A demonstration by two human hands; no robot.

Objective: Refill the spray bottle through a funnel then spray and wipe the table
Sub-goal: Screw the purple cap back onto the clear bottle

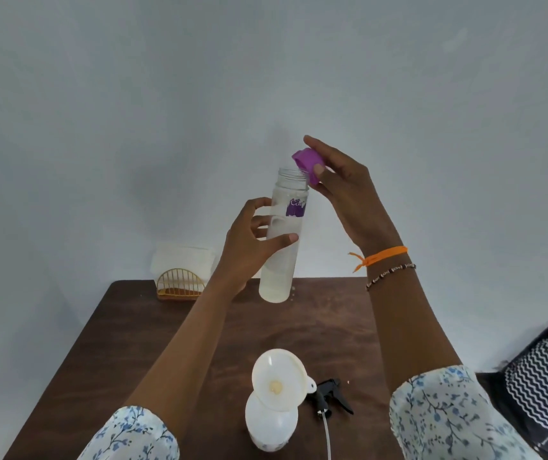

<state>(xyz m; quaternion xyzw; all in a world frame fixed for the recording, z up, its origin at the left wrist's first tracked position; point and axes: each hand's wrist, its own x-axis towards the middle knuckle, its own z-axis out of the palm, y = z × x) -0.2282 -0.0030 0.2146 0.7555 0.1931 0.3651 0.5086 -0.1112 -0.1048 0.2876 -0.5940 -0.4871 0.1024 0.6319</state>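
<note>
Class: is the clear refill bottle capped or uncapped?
Uncapped: the clear plastic bottle's threaded mouth is bare, and the right hand holds the purple cap beside it.

Hands: 2, left hand (249, 242), right hand (342, 187).
Bottles: 2, clear refill bottle (282, 240), white spray bottle (271, 423).
Caps: 1, purple cap (307, 162).
Funnels: 1, white funnel (279, 380).
Spray heads: 1, black trigger sprayer (329, 395) with 1 dip tube (327, 436).
Napkin holders: 1, gold wire holder (179, 283).
Napkin stacks: 1, white napkins (183, 258).
Wristbands: 2, orange thread (382, 254), beaded bracelet (390, 272).
Tables: 1, brown table (126, 327).
</note>
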